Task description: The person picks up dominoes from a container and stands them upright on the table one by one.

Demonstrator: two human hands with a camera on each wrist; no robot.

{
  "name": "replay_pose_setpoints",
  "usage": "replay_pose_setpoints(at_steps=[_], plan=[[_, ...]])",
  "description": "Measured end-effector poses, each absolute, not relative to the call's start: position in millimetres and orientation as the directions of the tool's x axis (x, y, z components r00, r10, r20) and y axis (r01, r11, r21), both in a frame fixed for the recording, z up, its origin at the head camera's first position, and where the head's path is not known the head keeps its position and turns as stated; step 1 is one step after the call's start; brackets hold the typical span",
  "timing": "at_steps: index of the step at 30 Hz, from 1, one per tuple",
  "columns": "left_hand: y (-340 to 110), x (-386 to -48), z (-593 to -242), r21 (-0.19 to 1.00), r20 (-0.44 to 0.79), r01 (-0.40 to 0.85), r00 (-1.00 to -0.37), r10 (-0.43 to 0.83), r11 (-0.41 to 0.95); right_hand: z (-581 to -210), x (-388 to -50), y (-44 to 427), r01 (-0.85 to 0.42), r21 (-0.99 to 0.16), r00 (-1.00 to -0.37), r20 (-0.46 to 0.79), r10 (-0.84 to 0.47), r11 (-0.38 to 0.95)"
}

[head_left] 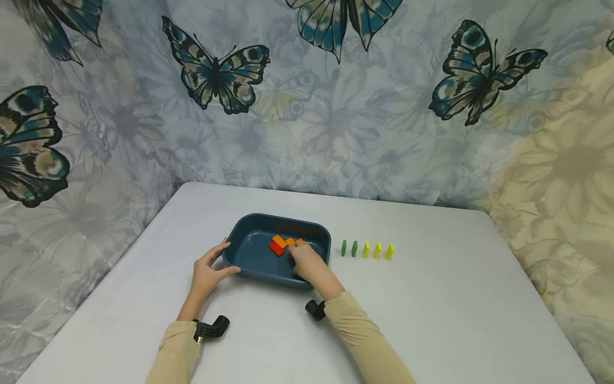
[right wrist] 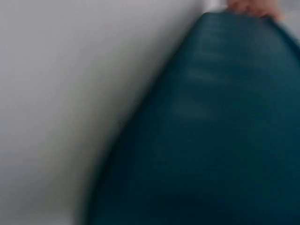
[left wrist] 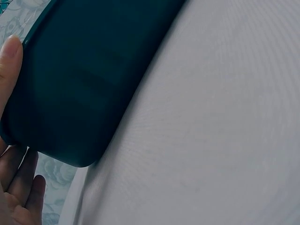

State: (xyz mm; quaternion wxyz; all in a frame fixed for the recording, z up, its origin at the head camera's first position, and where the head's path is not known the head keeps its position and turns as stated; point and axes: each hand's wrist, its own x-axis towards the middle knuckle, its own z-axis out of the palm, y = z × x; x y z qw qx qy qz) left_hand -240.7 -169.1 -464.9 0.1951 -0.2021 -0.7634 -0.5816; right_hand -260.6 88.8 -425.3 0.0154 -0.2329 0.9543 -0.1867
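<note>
A dark blue rectangular dish [head_left: 268, 278] stands on the white table. My left hand [head_left: 206, 274] holds its left end, the thumb at the near corner and the fingers at the far side of that end; thumb and fingers also show against the dish [left wrist: 89, 84] in the left wrist view. Over the near right wall, my right hand [head_left: 310, 264] reaches down inside, its fingertips among small red blocks [head_left: 276, 249] and orange blocks [head_left: 280, 241]. Whether it pinches one is hidden. The right wrist view is blurred, filled mostly by the dish's outer wall [right wrist: 201, 126].
Right of the dish, a row of small upright tiles stands on the table [head_left: 455, 298]: two green tiles [head_left: 354, 248], then three yellow tiles [head_left: 378, 250]. Butterfly-patterned cloth [head_left: 336, 128] rises behind the table's far edge. Each wrist wears a black camera [head_left: 213, 327].
</note>
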Motion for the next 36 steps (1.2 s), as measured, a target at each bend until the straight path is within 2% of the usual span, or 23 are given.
replay_pose_setpoints(at_steps=[2, 6, 13, 23, 27, 30, 34, 36], plan=[[-164, -241, -466, 0.813, 0.529, 0.535, -0.844, 0.091, 0.230, -430, -261, 90, -0.401, -0.305, -0.910, 0.022, -0.415, 0.864], [-160, -240, -467, 0.816, 0.518, 0.527, -0.849, 0.105, 0.238, -434, -255, 92, -0.342, -0.271, -0.936, 0.018, -0.350, 0.900], [-171, -230, -463, 0.804, 0.520, 0.523, -0.849, 0.092, 0.283, -438, -249, 77, -0.330, -0.202, -0.942, 0.007, -0.335, 0.922], [-171, -238, -455, 0.811, 0.511, 0.513, -0.855, 0.085, 0.280, -425, -262, 77, -0.288, -0.243, -0.952, -0.031, -0.305, 0.926], [-170, -240, -457, 0.810, 0.517, 0.514, -0.853, 0.071, 0.282, -422, -265, 80, -0.270, -0.313, -0.947, -0.083, -0.309, 0.911], [-169, -239, -459, 0.810, 0.510, 0.506, -0.858, 0.070, 0.296, -423, -265, 83, -0.286, -0.425, -0.937, -0.061, -0.343, 0.859], [-169, -240, -461, 0.804, 0.515, 0.511, -0.854, 0.073, 0.304, -421, -262, 91, -0.392, -0.622, -0.904, 0.123, -0.409, 0.678], [-169, -240, -461, 0.799, 0.525, 0.520, -0.848, 0.070, 0.302, -418, -259, 96, -0.457, -0.683, -0.874, 0.227, -0.429, 0.570]])
